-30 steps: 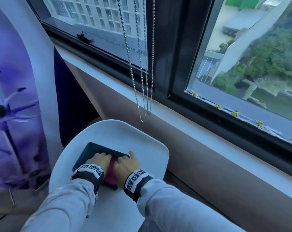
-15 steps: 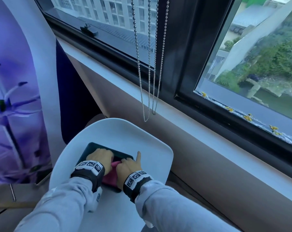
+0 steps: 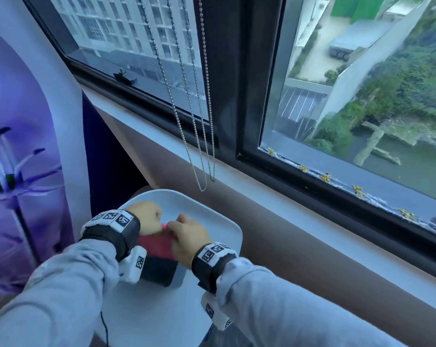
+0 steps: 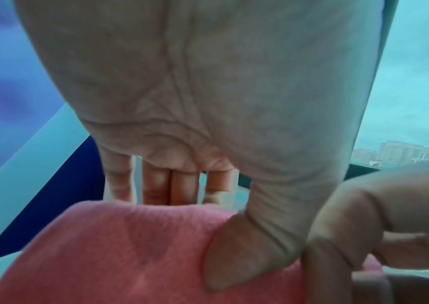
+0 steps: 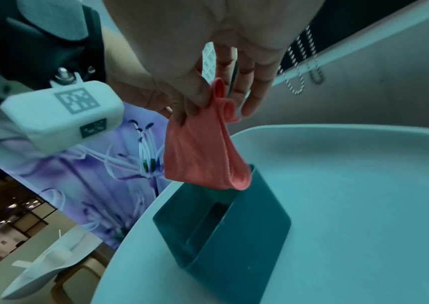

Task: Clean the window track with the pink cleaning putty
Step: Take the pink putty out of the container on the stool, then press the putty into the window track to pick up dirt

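- Pink and stretchy, the cleaning putty (image 5: 197, 152) is hanging as a sagging sheet from both hands, its lower edge still touching or dipping into the dark teal container (image 5: 224, 230) that is sitting on the white tray (image 3: 212, 221).
- The left hand (image 3: 146, 217) is pinching the upper edge of the putty, thumb pressing on the near face and fingers curling behind it, as the left wrist view is showing.
- The right hand (image 3: 186, 236) is gripping the same upper edge just beside the left, thumb and forefinger closing on a folded lip of putty while the other fingers (image 5: 257, 90) are trailing loosely straight.
- The step in hand is judged to be the fetching of the putty: the person is lifting it out of its container, and no cleaning is under way yet.
- The window track (image 3: 337, 181) is lying well apart from the hands, up and to the right past the white sill (image 3: 274, 204), with yellow specks of debris (image 3: 325, 177) scattered along it.
- The next move is likely calling for a clean lift until the putty's lower edge is free of the container, then a carry over the sill, keeping clear of the hanging bead chains (image 3: 199, 136).
- Bunching the sheet into a lump seems wise before pressing it into the track.
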